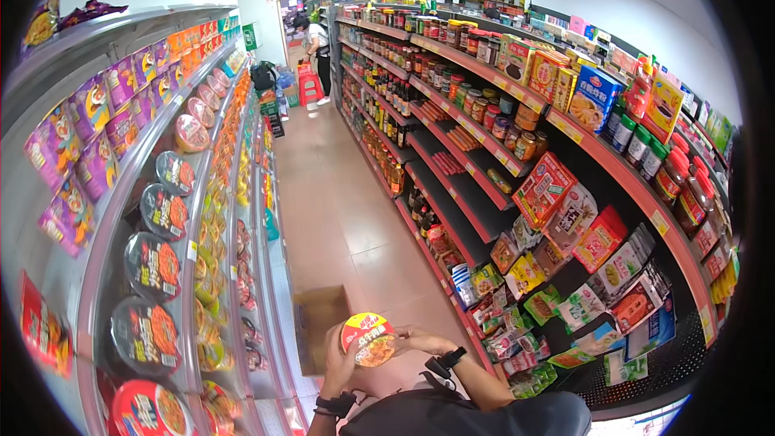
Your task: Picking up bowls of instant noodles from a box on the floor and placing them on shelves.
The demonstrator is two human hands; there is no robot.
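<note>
A round instant noodle tub with a red and yellow printed lid is held at the bottom centre, its lid facing up towards the camera. My left hand grips its left side, and my right hand has its fingers on the right edge. Both wrists wear dark bands. Just beyond my left hand, an open cardboard box stands on the floor beside the left shelf. Its inside is partly hidden by my hand and the tub.
Noodle tubs with black lids line the left shelf. The right shelves carry jars, bottles and hanging packets. Between them runs a tiled aisle. At its far end, a person stands by red stools.
</note>
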